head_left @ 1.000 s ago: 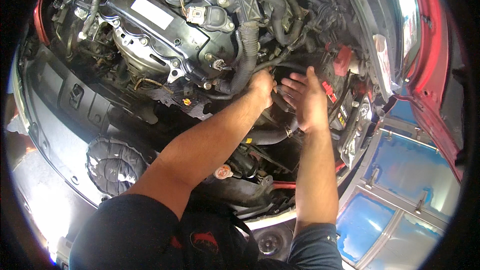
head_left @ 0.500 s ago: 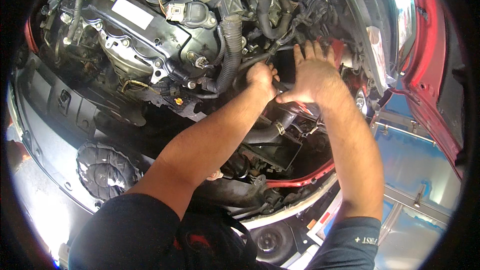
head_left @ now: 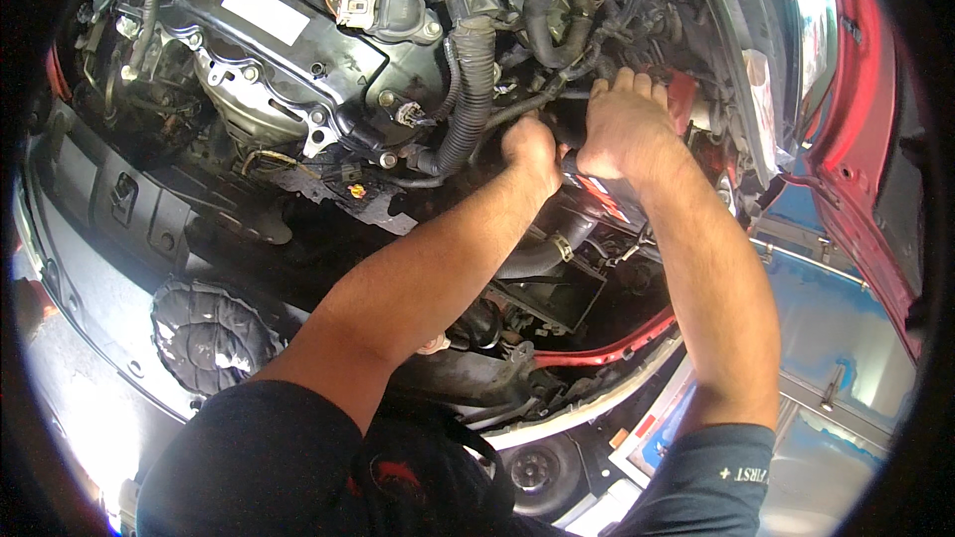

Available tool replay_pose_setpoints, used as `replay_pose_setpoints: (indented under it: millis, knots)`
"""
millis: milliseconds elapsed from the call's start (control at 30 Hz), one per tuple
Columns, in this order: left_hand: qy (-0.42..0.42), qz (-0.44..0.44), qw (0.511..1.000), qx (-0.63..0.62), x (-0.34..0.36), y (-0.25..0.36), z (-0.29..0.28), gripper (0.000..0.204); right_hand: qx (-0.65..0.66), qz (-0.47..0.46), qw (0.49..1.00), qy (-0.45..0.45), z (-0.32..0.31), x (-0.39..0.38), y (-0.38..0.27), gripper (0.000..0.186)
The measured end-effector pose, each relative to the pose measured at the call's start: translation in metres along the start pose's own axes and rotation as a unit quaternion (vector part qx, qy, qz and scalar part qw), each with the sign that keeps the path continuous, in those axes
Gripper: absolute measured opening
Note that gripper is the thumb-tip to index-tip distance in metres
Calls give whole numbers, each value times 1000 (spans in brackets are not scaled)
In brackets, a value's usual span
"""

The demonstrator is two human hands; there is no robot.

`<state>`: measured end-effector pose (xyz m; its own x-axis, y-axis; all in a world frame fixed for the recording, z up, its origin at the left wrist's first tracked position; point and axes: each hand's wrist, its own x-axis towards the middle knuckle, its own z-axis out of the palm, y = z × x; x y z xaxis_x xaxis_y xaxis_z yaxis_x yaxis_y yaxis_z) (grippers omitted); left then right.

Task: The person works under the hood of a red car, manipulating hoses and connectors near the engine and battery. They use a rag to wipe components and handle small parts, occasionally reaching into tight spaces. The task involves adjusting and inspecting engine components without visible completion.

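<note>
A black box-shaped battery with a red and white label stands in the engine bay, mostly covered by my hands. My left hand is closed in a fist at its left edge; what lies inside the fingers is hidden. Over the battery's top, my right hand is bent down with its fingers together and curled on the box, thumb tucked out of sight. A red cover sits just beyond the right fingers. Near my left hand runs a thick black corrugated hose.
The engine's black cover with a white label fills the upper left. Below the battery are a clamped rubber hose and an open black tray. A red body panel rises at right. A quilted dark pad lies lower left.
My right hand's spread fingers and thumb have drawn in and bent over the battery. My left fist has shifted slightly right. The whole view has moved slightly.
</note>
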<state>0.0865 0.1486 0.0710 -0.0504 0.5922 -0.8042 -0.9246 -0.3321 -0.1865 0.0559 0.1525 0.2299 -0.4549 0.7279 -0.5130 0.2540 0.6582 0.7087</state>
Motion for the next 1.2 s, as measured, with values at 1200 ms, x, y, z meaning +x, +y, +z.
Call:
replay_pose_setpoints:
  millis: [1200]
  knots:
    - [-35, 182, 850, 494, 14, 35, -85, 49, 833, 104, 506, -197, 134, -52, -87, 60]
